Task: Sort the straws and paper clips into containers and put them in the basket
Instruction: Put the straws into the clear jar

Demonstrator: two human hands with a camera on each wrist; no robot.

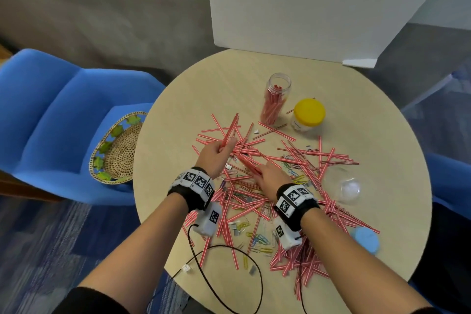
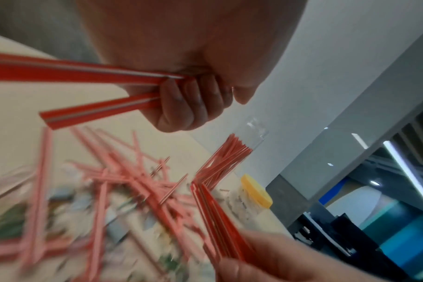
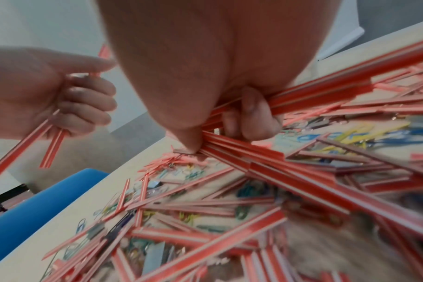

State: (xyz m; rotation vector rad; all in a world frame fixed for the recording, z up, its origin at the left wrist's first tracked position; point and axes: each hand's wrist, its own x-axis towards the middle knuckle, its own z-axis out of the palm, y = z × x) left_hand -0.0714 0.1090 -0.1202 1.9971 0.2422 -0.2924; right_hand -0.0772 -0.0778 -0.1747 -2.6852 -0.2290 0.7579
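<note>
Gripping straws (image 3: 266, 152), right-wrist view reveals curled fingers (image 3: 251, 114).

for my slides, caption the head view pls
Both hands, left hand and right hand, grip striped straws above the mixed pile on the round table.

The head camera looks down from high up at the round desk (image 1: 382, 99), with both arms reaching forward into the picture. The left wrist camera sits very close under the left hand (image 2: 181, 103) and looks along it, tilted, toward the far side of the desk. The right wrist camera sits just as close under the right hand (image 3: 249, 114), low over the straws (image 3: 229, 206). All three show the straw pile, though it looks blurry, maybe from moving.
</note>
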